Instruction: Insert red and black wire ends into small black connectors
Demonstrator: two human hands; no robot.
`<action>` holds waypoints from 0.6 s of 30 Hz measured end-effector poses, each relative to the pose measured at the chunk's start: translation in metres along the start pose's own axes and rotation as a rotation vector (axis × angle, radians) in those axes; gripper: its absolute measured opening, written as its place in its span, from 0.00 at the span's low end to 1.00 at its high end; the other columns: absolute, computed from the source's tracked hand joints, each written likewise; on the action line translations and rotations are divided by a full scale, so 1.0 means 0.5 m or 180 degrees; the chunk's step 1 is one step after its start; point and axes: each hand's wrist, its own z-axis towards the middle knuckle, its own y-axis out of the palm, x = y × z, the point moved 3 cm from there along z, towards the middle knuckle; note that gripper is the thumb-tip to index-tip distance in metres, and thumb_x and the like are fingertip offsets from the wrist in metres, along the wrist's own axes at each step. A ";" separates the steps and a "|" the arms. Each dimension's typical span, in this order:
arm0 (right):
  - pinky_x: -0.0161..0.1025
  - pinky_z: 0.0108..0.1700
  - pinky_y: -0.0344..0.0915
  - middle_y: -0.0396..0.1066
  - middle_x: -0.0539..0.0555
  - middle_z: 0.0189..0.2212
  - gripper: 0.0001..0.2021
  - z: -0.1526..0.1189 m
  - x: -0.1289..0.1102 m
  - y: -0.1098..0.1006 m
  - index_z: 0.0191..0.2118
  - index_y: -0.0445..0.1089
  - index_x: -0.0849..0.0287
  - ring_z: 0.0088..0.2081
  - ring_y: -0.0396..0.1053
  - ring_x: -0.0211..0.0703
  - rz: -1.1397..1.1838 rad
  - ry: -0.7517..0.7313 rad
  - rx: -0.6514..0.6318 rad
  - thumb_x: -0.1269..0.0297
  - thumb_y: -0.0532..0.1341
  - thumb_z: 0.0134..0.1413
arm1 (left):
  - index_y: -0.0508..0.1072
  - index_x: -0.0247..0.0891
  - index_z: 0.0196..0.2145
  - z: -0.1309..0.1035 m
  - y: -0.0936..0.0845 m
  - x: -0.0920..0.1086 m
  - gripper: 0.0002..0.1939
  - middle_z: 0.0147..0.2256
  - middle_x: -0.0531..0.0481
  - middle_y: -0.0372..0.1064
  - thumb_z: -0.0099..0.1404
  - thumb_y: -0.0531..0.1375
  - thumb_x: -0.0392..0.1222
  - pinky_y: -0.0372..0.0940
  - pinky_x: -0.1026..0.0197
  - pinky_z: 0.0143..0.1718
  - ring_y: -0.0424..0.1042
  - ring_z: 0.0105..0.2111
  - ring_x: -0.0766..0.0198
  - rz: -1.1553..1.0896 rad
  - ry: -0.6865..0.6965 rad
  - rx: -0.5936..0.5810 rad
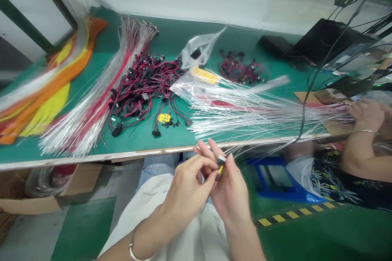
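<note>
1. Head view: both hands are held together below the front edge of the green bench [137, 138], over the lap.
2. The left hand [186, 189] has its fingers curled and pinches a small dark connector [221, 159] at the fingertips. The right hand [228, 189] is closed on the same part from the other side, and the thumbs nearly meet.
3. A yellow piece [220, 169] shows just under the connector, between the fingers (too blurred to say what it is).
4. Thin wires run from the pinch point up and to the right, toward the white wire bundle [245, 114] lying across the bench edge — that bundle is the nearest thing to the hands.
5. On the bench, well apart from the hands:
   - red/black lead pile [143, 85], centre
   - long red-and-white wire fan [101, 94] to its left
   - orange/yellow strands [45, 85], far left
   - clear plastic bag [199, 51] at the back
   - smaller red lead clump [240, 69] to the right of the bag
   - loose yellow and black connectors [165, 119] near the front edge
6. A black cable [309, 85] hangs down across the white bundle at right.
7. Far right: a co-worker's hand [366, 114] rests on the bench — bangle on the wrist, patterned dark top. A blue stool [269, 179] stands below.
</note>
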 end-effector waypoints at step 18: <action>0.49 0.64 0.35 0.49 0.53 0.61 0.25 -0.009 0.000 0.000 0.59 0.58 0.54 0.62 0.45 0.49 0.0314 -0.0038 -0.0978 0.49 0.41 0.62 | 0.72 0.38 0.33 -0.015 -0.008 0.007 0.05 0.28 0.53 0.65 0.61 0.56 0.34 0.56 0.69 0.25 0.59 0.23 0.73 0.0319 0.0505 0.0279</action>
